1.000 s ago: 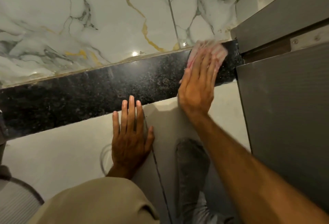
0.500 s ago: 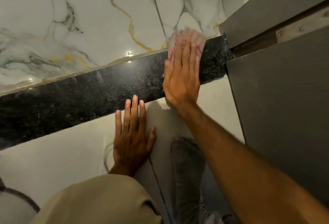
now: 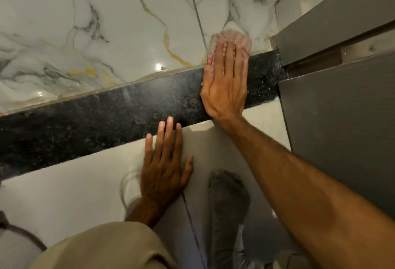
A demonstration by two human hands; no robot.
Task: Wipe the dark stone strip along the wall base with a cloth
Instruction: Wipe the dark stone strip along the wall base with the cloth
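A dark speckled stone strip (image 3: 106,117) runs along the base of the marble wall, from lower left to upper right. My right hand (image 3: 224,85) lies flat on the strip near its right end, pressing a pale cloth with pink-red marks (image 3: 230,38) against it. The cloth's top edge pokes past my fingertips onto the marble. My left hand (image 3: 164,162) rests flat with fingers spread on the light floor tile just below the strip, its fingertips touching the strip's lower edge. It holds nothing.
White marble wall tiles (image 3: 106,23) with grey and gold veins rise above the strip. A grey cabinet (image 3: 342,129) closes off the strip's right end. My knee in beige cloth (image 3: 102,247) is at the bottom. A grey shape (image 3: 228,200) shows on the glossy floor.
My right hand and the cloth have slid left along the strip, away from the cabinet. The left hand has stayed planted on the floor tile.
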